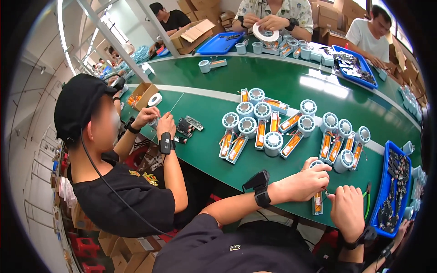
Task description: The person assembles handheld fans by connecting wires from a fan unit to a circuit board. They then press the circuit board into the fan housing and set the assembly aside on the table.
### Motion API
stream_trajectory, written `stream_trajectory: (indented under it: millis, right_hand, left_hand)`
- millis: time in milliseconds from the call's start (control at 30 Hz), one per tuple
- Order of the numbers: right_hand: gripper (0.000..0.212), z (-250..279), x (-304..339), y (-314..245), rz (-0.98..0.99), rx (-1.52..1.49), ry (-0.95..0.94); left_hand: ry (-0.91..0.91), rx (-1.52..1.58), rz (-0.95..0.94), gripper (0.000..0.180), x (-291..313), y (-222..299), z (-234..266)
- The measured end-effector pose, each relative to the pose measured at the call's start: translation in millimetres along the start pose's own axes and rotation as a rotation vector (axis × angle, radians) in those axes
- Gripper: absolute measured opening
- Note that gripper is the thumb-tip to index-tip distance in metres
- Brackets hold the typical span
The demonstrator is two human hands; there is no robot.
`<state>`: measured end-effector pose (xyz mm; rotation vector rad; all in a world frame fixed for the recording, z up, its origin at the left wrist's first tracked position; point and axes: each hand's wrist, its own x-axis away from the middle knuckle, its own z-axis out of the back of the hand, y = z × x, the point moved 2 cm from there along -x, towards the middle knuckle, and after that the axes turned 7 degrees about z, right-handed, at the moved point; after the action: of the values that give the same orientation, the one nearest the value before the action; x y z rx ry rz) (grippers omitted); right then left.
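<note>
Near the table's front edge, my left hand [302, 184] is closed around the round head of a light-blue handheld fan housing [317, 208]. The housing's open handle points toward me and shows an orange battery. My right hand [348, 211] is beside it on the right, with thumb and fingertips pinched close to the handle. Whatever is between those fingertips is too small to make out. Just beyond my hands stand several similar fan housings [347, 158] with orange batteries and loose wires. Green-handled pliers [367, 204] lie to the right of my right hand.
A blue tray [377, 218] of black parts stands at the right edge. More fan housings [261, 110] cluster at mid-table. At my left, a co-worker [123, 177] handles small parts near circuit boards [189, 126]. Across the green table, a person [275, 18] holds a white tape roll [265, 34].
</note>
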<state>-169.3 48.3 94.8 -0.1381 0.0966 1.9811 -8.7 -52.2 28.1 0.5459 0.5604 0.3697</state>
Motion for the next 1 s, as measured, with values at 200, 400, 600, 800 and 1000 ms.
stream_trajectory:
  millis: [200,400,600,800,1000]
  right_hand:
    - [0.019,-2.4,6.3,-15.8,-0.272,-0.072,-0.007]
    - [0.022,-1.2,0.9,-11.1,-0.388,-0.289,-0.050]
    - [0.028,-12.5,10.4,-24.2,-0.412,-0.221,0.107]
    - [0.030,15.6,-3.3,24.5,-0.204,-0.389,-0.309]
    - [0.032,12.9,-38.2,67.1,0.027,-0.468,-0.574]
  left_hand:
    - [-0.021,0.073,-0.025,0.013,-3.6,9.5,6.2]
    - [-0.020,-0.082,0.043,0.015,-4.9,0.4,8.7]
    - [-0.022,-0.102,0.041,0.011,-4.1,9.2,6.9]
    - [-0.024,-0.102,0.016,0.022,0.1,3.9,6.0]
    - [0.050,-0.110,0.052,0.032,-4.9,9.0,1.0]
